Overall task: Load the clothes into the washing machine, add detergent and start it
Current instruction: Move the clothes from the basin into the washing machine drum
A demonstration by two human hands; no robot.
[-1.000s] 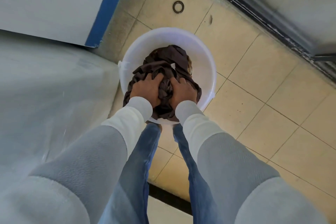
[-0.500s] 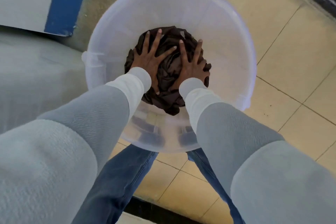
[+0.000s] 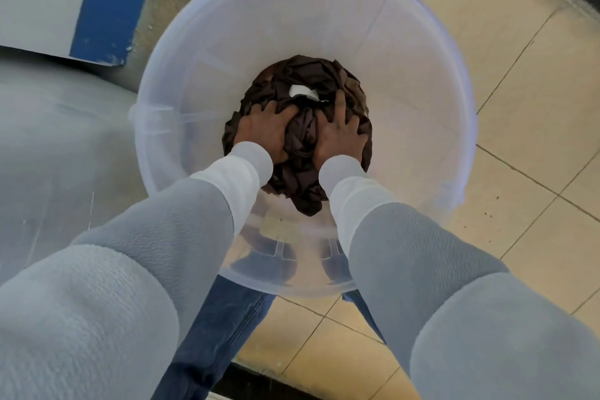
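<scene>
Two grips (L hand [image 3: 264,133], R hand [image 3: 341,136]) curled into clothes wad [image 3: 293,75] in bucket [image 3: 406,91]; long axis near-far.

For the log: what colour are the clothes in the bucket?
The clothes are dark brown; head view.

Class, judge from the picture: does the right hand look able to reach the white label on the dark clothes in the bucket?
Probably yes. The right hand grips the dark clothes, and the white label lies uncovered just beyond its fingers; nothing in the bucket blocks the way.
</scene>
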